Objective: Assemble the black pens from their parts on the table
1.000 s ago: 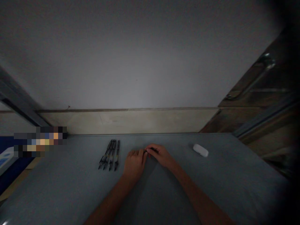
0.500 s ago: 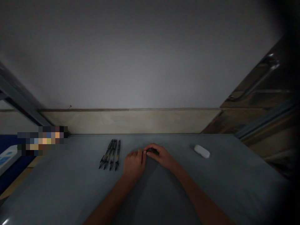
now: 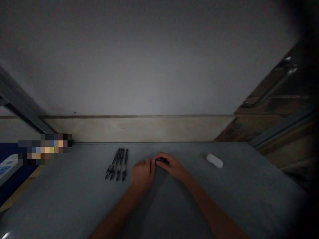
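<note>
And it's a grey table (image 3: 82,199) spread beneath the grip! Four pens (image 3: 120,165) lie side by side just left of the left hand (image 3: 142,174); well right of the right hand (image 3: 171,166), a white case (image 3: 214,160).

The person's left hand (image 3: 142,174) and right hand (image 3: 172,166) are bare. The left arm (image 3: 117,208) and right arm (image 3: 208,207) are bare too, skinny near the wrists (image 3: 186,178).
</note>
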### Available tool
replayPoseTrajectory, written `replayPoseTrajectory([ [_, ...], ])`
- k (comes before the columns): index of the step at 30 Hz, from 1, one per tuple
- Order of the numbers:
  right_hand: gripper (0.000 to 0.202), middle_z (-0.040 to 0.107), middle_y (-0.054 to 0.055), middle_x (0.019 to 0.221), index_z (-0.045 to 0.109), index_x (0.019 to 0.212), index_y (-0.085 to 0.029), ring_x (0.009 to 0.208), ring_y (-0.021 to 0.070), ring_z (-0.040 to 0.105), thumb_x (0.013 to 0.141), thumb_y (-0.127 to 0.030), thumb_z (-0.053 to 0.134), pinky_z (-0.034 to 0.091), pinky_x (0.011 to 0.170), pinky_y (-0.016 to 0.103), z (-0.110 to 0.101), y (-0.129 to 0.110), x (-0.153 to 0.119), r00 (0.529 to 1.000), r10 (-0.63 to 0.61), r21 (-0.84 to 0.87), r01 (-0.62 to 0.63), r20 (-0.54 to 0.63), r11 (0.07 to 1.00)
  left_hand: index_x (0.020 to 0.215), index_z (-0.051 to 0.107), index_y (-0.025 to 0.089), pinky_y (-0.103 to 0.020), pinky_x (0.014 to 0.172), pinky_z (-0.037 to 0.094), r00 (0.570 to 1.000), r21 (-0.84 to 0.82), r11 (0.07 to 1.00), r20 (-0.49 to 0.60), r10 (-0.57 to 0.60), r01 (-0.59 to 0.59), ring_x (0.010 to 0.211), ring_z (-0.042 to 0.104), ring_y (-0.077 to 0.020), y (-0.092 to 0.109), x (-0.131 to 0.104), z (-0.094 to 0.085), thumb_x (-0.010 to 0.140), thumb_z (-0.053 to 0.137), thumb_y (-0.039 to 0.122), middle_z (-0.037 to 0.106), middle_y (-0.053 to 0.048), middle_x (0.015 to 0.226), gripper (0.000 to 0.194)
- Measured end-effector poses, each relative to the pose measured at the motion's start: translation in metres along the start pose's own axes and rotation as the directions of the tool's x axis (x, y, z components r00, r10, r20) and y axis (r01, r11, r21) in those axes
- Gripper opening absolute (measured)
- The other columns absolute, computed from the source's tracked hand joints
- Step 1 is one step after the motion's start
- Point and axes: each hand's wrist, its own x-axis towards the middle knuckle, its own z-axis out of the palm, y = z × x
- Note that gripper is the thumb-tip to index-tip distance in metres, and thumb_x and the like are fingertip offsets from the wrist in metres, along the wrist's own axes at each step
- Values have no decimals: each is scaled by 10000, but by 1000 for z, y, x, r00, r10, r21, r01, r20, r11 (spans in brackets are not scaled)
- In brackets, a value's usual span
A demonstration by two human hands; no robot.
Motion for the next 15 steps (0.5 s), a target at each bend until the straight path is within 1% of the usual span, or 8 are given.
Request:
replayPoseTrajectory([
  [3, 254, 881, 53, 957, 909, 1070, -278, 907, 280, 799, 1014, -490, 780, 631, 855, 397, 2, 1, 0, 999, 35, 17, -35, -26, 999, 1035, 819, 250, -340, 705, 565, 1000, -9, 1000, 10, 17, -17, 848, 872, -273, 0, 0, 0, 1183, 507, 272, 897, -86, 918, 346],
  [5, 295, 836, 36, 835, 905, 1017, -273, 805, 270, 766, 1026, -527, 755, 627, 796, 396, 4, 2, 1, 997, 65, 16, -64, -45, 998, 1046, 824, 259, -350, 723, 585, 999, -6, 1000, 31, 30, -29, 873, 878, -279, -1, 0, 1, 1189, 502, 287, 905, -84, 938, 353],
  [6, 297, 824, 33, 809, 902, 989, -273, 785, 269, 757, 1022, -529, 755, 627, 789, 400, 4, 2, 1, 996, 72, 11, -72, -51, 997, 1050, 825, 267, -355, 730, 594, 999, -5, 999, 37, 33, -32, 881, 880, -282, -1, 0, 1, 1196, 497, 309, 908, -81, 944, 362],
  [7, 285, 830, 36, 821, 900, 970, -275, 800, 274, 763, 1014, -521, 762, 634, 811, 410, 5, 3, 1, 996, 73, 5, -73, -60, 997, 1051, 826, 276, -359, 735, 600, 999, -7, 999, 37, 34, -34, 884, 881, -283, -1, 0, 1, 1204, 490, 337, 909, -78, 946, 375],
  [9, 229, 867, 54, 923, 900, 968, -283, 909, 293, 799, 991, -480, 785, 649, 912, 437, 4, 3, 2, 995, 61, 3, -61, -85, 998, 1038, 822, 291, -362, 728, 599, 999, -12, 1000, 25, 21, -21, 866, 876, -283, -2, -1, 1, 1216, 477, 382, 907, -76, 939, 399],
  [11, 174, 885, 70, 1034, 902, 985, -288, 1029, 306, 818, 962, -434, 811, 645, 1011, 456, 2, 4, 2, 993, 36, 23, -33, -115, 999, 1028, 818, 285, -357, 711, 585, 1000, -8, 1000, 9, -9, 9, 853, 873, -284, -1, -1, 1, 1214, 484, 375, 904, -81, 935, 393],
  [13, 155, 883, 80, 1105, 904, 1000, -286, 1104, 311, 819, 940, -406, 827, 636, 1055, 463, -1, 4, 2, 991, 10, 52, -3, -134, 999, 1037, 820, 276, -342, 696, 570, 999, 0, 999, 2, -34, 34, 848, 875, -282, -1, -1, 0, 1203, 511, 340, 901, -78, 927, 356],
  [15, 164, 883, 82, 1132, 905, 1019, -285, 1133, 312, 817, 938, -403, 823, 627, 1064, 465, -2, 4, 2, 991, 10, 68, -1, -134, 998, 1073, 828, 283, -330, 692, 562, 999, -7, 999, 5, -33, 33, 852, 877, -278, -1, -1, -1, 1193, 540, 327, 900, -63, 923, 315],
])
